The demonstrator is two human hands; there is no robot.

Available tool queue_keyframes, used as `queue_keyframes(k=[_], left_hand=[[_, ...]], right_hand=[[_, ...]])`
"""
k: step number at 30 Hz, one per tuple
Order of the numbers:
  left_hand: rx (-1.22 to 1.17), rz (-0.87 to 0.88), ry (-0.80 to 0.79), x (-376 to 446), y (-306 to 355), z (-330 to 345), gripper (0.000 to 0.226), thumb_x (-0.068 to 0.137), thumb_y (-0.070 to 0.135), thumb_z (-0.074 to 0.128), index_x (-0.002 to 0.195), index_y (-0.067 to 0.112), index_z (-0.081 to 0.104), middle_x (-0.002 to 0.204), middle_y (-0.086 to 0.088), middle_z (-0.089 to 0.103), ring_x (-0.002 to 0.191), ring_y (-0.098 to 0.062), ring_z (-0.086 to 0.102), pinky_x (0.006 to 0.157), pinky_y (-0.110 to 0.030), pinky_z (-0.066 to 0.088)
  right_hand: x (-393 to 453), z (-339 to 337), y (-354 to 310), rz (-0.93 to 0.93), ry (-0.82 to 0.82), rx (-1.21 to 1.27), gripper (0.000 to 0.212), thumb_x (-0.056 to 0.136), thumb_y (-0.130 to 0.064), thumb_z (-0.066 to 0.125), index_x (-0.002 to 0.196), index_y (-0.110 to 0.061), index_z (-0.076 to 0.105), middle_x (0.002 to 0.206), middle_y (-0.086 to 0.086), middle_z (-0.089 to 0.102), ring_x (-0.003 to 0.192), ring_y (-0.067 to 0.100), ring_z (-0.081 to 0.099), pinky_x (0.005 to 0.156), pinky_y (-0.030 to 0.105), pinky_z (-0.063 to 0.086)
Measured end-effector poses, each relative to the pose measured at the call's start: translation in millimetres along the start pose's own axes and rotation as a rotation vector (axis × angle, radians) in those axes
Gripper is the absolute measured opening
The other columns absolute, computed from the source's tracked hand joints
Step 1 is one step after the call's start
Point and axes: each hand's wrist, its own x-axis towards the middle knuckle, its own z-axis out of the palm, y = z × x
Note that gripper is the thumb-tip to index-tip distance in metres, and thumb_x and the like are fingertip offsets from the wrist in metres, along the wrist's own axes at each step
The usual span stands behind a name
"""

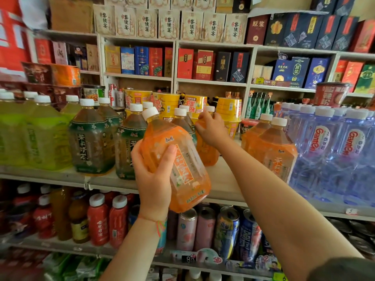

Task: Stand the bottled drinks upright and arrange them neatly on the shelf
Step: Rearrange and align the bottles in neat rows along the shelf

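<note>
I have 1 orange tea bottle (pixel 178 159) clamped in my left hand (pixel 154 179), thumb across the label and fingers behind it; it is tilted, white cap leaning left, and it hangs just in front of the shelf's front edge (pixel 223 191) because its slot is not ready yet. My right hand (pixel 212 128) reaches deeper in and closes over the shoulder of a second orange bottle (pixel 206 153) at the back, I judge to steady or straighten it so the row stays in line; how firmly it grips I cannot tell. That gap sits between the dark green jasmine tea bottles (pixel 91 138) on the left and 2 upright orange bottles (pixel 272 147) on the right; beyond those stand the water bottles (pixel 324 151). Next, I expect to stand my bottle in the gap's front.
</note>
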Motion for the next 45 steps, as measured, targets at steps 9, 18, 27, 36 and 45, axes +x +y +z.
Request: queue_keyframes(k=[9, 18, 27, 36, 45], left_hand=[[0.028, 0.025, -0.009, -0.1, -2.5, -1.3, 0.058, 0.079, 0.042, 0.072, 0.131, 0.033, 0.049, 0.124, 0.005, 0.065, 0.107, -0.011, 0.068, 0.087, -0.034, 0.06], [0.101, 0.148, -0.242, -1.3, 0.7, 10.5, 0.064, 0.077, 0.046, 0.074, 0.133, 0.031, 0.048, 0.121, 0.008, 0.065, 0.109, -0.01, 0.066, 0.088, -0.024, 0.056], [0.068, 0.184, -0.405, 9.5, -2.5, 61.1, 0.072, 0.08, 0.036, 0.078, 0.141, 0.019, 0.043, 0.126, -0.001, 0.062, 0.11, -0.012, 0.067, 0.088, -0.028, 0.057], [0.15, 0.227, -0.565, 25.8, -24.7, 88.2, 0.07, 0.086, 0.036, 0.076, 0.145, 0.031, 0.038, 0.137, 0.001, 0.057, 0.121, -0.016, 0.063, 0.097, -0.043, 0.057], [0.336, 0.367, -0.576, 17.2, -42.7, 79.6, 0.072, 0.093, 0.043, 0.062, 0.155, 0.032, 0.027, 0.156, 0.009, 0.037, 0.143, -0.013, 0.04, 0.114, -0.046, 0.042]], right_hand=[[-4.2, -14.8, -7.2, -0.094, 0.389, -0.149, 0.03, 0.104, -0.029, 0.046, 0.131, -0.016, 0.051, 0.117, 0.014, 0.053, 0.101, 0.03, 0.054, 0.07, 0.034, 0.045], [-17.3, -51.2, -2.0, -0.03, 0.222, -0.043, 0.03, 0.099, -0.02, 0.05, 0.126, -0.023, 0.064, 0.123, 0.003, 0.061, 0.11, 0.021, 0.056, 0.082, 0.039, 0.054], [-68.9, -119.9, -7.9, 0.017, 0.268, 0.443, 0.045, 0.106, -0.039, 0.036, 0.113, -0.008, 0.068, 0.103, 0.009, 0.071, 0.092, 0.023, 0.064, 0.076, 0.039, 0.048], [-102.0, -122.0, -19.1, -0.157, 0.177, 0.593, 0.039, 0.091, -0.045, 0.067, 0.074, -0.01, 0.062, 0.065, -0.003, 0.057, 0.06, 0.009, 0.056, 0.058, 0.027, 0.049], [-110.0, -91.0, -2.0, -0.159, 0.371, 0.727, 0.041, 0.091, -0.044, 0.068, 0.082, -0.003, 0.068, 0.074, 0.016, 0.065, 0.069, 0.027, 0.063, 0.062, 0.041, 0.053]])
